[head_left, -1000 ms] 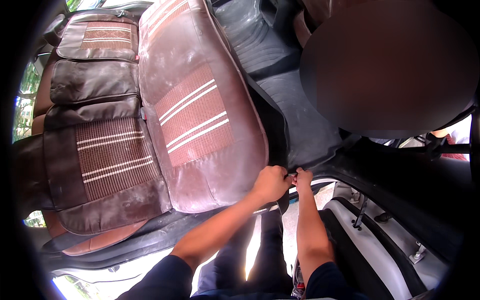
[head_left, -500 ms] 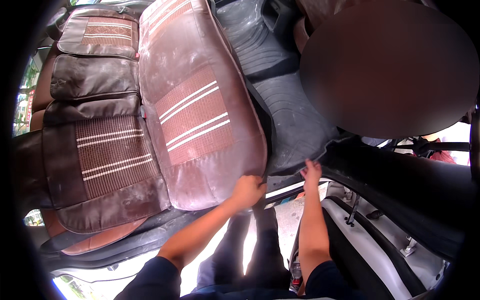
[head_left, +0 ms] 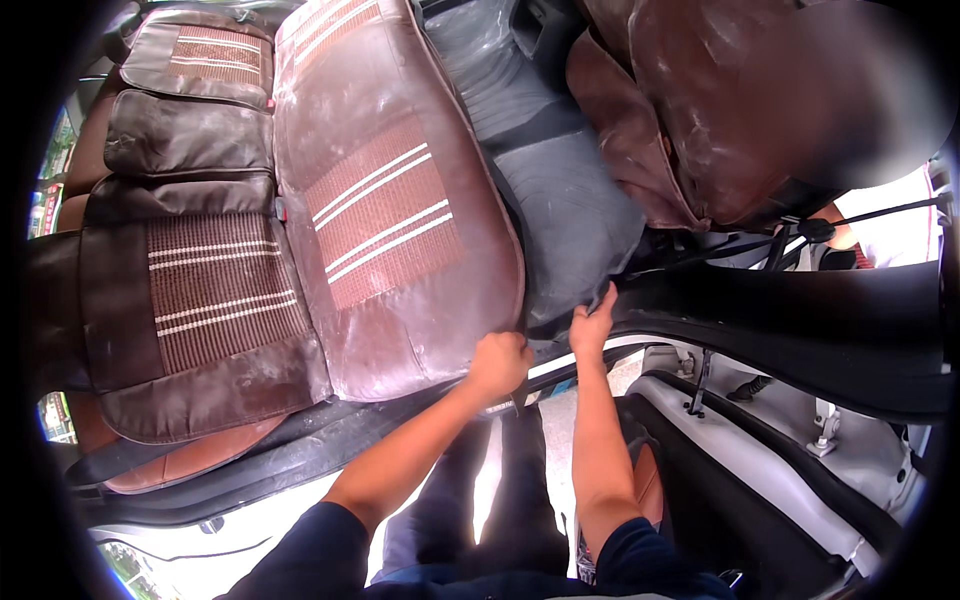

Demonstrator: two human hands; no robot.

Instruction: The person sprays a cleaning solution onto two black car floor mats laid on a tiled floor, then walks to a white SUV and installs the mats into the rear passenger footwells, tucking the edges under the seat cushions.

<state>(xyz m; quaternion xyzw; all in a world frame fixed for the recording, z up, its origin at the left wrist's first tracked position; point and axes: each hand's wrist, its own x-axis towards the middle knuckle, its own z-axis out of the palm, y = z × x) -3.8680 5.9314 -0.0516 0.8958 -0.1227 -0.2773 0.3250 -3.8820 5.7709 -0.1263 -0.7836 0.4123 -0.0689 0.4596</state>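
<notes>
A black rubber floor mat (head_left: 575,215), dusty and ridged, covers the footwell beside a brown rear car seat cushion (head_left: 420,290). At the cushion's front corner by the door sill, my left hand (head_left: 500,362) is closed, with the mat's near corner at its fingers; its grip is partly hidden. A dark strip hangs below that hand. My right hand (head_left: 592,325) is closed on the mat's near edge, thumb on top, and the edge there is bent upward. Between both hands the mat's edge lies close to the sill.
Brown seat backs (head_left: 215,290) with woven, white-striped panels rise at left. A brown front seat (head_left: 680,110) stands at far right, beside a blurred area. The open car door (head_left: 740,450) fills the lower right. A white-edged door sill (head_left: 550,372) runs below my hands.
My right hand has closed on the mat's edge, where its fingers were looser before. The view has shifted slightly, and the blurred shape at right has moved away, baring the front seat.
</notes>
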